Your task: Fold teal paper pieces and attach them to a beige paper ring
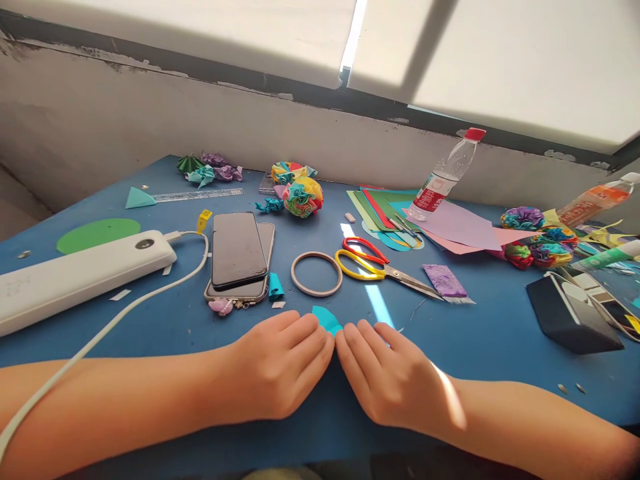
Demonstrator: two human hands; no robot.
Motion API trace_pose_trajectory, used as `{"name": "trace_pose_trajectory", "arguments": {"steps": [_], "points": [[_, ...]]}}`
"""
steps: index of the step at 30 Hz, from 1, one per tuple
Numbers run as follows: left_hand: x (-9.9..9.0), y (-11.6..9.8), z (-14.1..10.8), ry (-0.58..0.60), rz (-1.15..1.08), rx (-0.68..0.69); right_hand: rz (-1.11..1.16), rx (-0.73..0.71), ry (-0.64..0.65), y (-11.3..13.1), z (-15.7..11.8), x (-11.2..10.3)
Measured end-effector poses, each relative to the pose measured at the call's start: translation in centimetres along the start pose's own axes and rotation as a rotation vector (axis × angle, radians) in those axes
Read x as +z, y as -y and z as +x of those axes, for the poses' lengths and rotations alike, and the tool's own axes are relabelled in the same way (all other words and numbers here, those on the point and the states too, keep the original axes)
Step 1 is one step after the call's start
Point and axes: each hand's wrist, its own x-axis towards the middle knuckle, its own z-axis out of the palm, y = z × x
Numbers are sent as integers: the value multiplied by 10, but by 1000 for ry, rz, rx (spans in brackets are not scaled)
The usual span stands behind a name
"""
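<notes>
While the left hand point(287, 363) and the right hand point(393, 373) meet fingertip to fingertip at the near side of a blue table point(175, 327), I watch from my distant post as a small piece of turquoise paper point(326, 319) shows just beyond them. The paper lies on the far side of the fingertips, its visible length slanting from far left to near right. Most of what I can see sits against the left hand, the nearer of the two; the right hand's fingertips meet only the near right corner. Both hands have their fingers drawn together and appear to pinch the paper, though the thumbs are hidden from my camera and I cannot tell how firm the hold is. The near edge of the paper is covered too.

Farther off, a curled blue scrap point(275, 287) rests beside two stacked phones point(239, 250) on the left, with a ring point(317, 293) roughly straight beyond the paper. To the right of the ring lie red-and-yellow-handled scissors point(387, 269), blades toward a purple packet point(444, 281). Farther still, a multicolored paper ball point(303, 197) sits left of a red-capped bottle point(437, 187), before a pale wall point(250, 133).
</notes>
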Motion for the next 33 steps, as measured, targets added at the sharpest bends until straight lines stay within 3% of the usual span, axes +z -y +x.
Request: {"name": "trace_pose_trajectory", "arguments": {"steps": [10,23,28,33], "points": [[-1,0,0,0,14,-13,22,2,-78,-3,0,0],[1,-3,-3,123,104,51,-80,25,-1,-1,1,0],[1,-3,-2,110,70,42,-32,-28,-69,-2,0,1],[3,-2,-1,84,69,12,-62,-7,-35,0,2,0]]}}
